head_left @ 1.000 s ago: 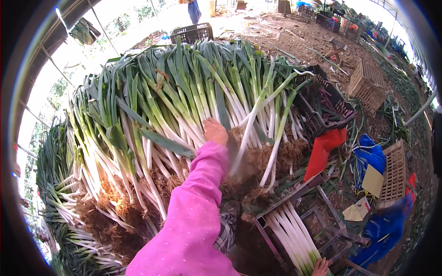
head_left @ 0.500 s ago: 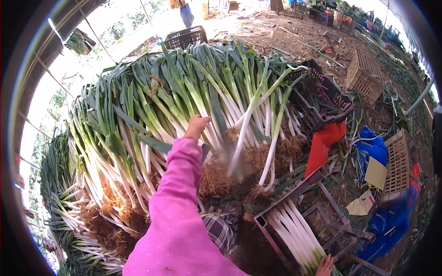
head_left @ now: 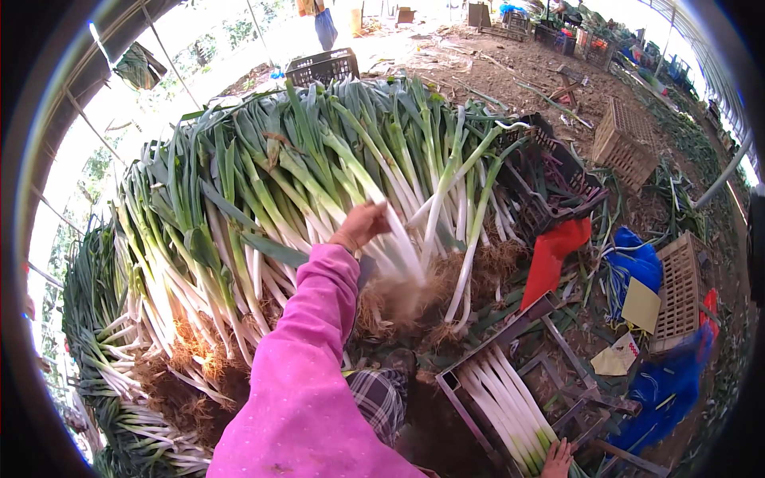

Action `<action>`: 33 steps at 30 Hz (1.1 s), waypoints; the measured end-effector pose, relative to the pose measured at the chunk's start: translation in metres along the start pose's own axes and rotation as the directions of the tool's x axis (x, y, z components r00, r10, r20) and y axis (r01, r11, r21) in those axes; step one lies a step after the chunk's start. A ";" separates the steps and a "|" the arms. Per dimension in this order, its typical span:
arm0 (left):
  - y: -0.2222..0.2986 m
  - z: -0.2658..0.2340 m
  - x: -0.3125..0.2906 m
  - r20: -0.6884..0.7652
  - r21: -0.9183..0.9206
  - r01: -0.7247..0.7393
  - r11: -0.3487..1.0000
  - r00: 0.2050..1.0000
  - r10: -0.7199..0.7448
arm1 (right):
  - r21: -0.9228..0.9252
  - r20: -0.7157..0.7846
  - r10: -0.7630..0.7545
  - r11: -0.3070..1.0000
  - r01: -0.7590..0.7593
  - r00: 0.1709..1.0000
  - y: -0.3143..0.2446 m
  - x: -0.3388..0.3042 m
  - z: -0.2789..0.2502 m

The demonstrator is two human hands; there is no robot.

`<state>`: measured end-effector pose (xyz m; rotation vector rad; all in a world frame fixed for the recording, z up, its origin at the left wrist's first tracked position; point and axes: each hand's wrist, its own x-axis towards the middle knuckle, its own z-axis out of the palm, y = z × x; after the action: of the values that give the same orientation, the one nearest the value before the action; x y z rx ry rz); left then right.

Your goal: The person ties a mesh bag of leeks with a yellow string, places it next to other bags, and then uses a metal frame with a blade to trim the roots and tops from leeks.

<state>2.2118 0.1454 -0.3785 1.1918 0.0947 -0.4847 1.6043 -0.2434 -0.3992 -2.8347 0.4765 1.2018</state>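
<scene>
My left hand point(head_left: 362, 226), at the end of a pink sleeve, is closed around the pale shaft of a leek point(head_left: 404, 244) above the pile. That leek's lower end and roots are smeared by motion. Beside the wrist shows a grey flat thing point(head_left: 366, 272), too hidden to name. At the lower right my right hand point(head_left: 558, 459) rests with its fingers apart on the green ends of trimmed white leeks point(head_left: 505, 398). These lie side by side in a metal frame point(head_left: 462, 396). Ahead spreads a big pile of leeks point(head_left: 263, 183), brown roots toward me.
A black crate point(head_left: 550, 179) stands right of the pile, with a red sheet point(head_left: 554, 259) below it. Farther right are tan plastic crates point(head_left: 625, 143), blue plastic point(head_left: 637, 259) and cardboard pieces point(head_left: 641, 306). Another black crate point(head_left: 323, 67) stands behind the pile.
My left hand has moved a little right, and the leek in it has swung, its root end still blurred. My right hand stays on the trimmed leeks. The view has shifted slightly.
</scene>
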 end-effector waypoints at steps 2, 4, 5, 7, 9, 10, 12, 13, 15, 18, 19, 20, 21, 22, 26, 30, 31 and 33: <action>-0.022 -0.039 0.006 -0.149 0.254 0.154 0.955 0.982 -0.119 | -0.017 0.015 -0.030 0.999 0.030 0.999 -0.001 0.009 -0.003; -0.054 -0.010 -0.012 -0.042 0.344 0.237 0.909 0.971 -0.237 | 0.001 -0.034 -0.009 1.000 0.009 0.999 0.015 0.007 0.019; -0.069 -0.004 -0.023 0.022 0.306 0.305 0.902 0.945 -0.327 | 0.080 -0.139 0.070 0.995 -0.060 0.988 0.022 0.017 0.044; -0.104 -0.038 -0.044 0.176 0.293 0.372 0.881 0.884 -0.432 | 0.060 -0.123 0.043 0.998 -0.035 0.991 0.016 0.027 0.041; -0.126 -0.041 -0.067 0.177 0.390 0.299 0.871 0.904 -0.389 | 0.048 -0.121 0.039 0.998 -0.033 0.992 0.013 0.030 0.034; -0.124 -0.032 -0.075 0.191 0.376 0.277 0.884 0.911 -0.366 | 0.050 -0.118 0.050 0.998 -0.044 0.992 0.015 0.028 0.038; -0.110 -0.009 -0.089 0.249 0.354 0.299 0.886 0.883 -0.397 | 0.055 -0.121 0.064 0.997 -0.058 0.991 0.018 0.026 0.044; -0.101 -0.002 -0.100 0.285 0.331 0.325 0.886 0.861 -0.422 | 0.055 -0.120 0.060 0.997 -0.053 0.991 0.017 0.026 0.044; -0.092 0.007 -0.113 0.313 0.426 0.316 0.847 0.828 -0.466 | 0.077 -0.115 0.055 0.996 -0.046 0.992 0.016 0.027 0.041; -0.083 0.030 -0.127 0.446 0.753 -0.054 0.656 0.775 -0.448 | 0.070 -0.123 0.048 0.997 -0.039 0.991 0.024 0.032 0.056; -0.068 0.051 -0.137 0.430 0.691 0.044 0.722 0.777 -0.459 | 0.074 -0.119 0.054 0.996 -0.046 0.991 0.023 0.034 0.055; -0.056 0.066 -0.148 0.404 0.616 0.151 0.773 0.782 -0.474 | 0.068 -0.139 0.038 0.997 -0.028 0.990 0.021 0.033 0.052; -0.063 0.065 -0.147 0.401 0.596 0.127 0.793 0.808 -0.431 | 0.060 -0.163 0.021 0.998 -0.011 0.986 0.021 0.029 0.049; -0.070 0.061 -0.140 0.401 0.592 0.120 0.797 0.814 -0.420 | 0.054 -0.173 0.016 0.999 -0.007 0.985 0.025 0.032 0.053; -0.079 0.074 -0.139 0.308 0.480 0.224 0.848 0.862 -0.402 | 0.041 -0.086 0.055 0.998 -0.052 0.995 0.025 0.021 0.063; -0.131 0.036 -0.121 0.455 0.883 -0.404 0.238 0.861 -0.226 | 0.045 -0.175 0.021 0.999 -0.014 0.984 0.032 0.027 0.065; -0.116 0.043 -0.123 0.263 0.898 -0.155 0.411 0.939 -0.221 | 0.056 -0.167 0.032 0.998 -0.023 0.985 0.032 0.025 0.068; -0.104 0.035 -0.105 -0.044 0.731 0.171 0.661 0.978 -0.205 | 0.066 -0.161 0.034 0.998 -0.024 0.986 0.030 0.026 0.069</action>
<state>2.0693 0.1174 -0.4216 1.9858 -0.0233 -0.7732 1.5644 -0.2691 -0.4637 -2.8931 0.5531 0.9463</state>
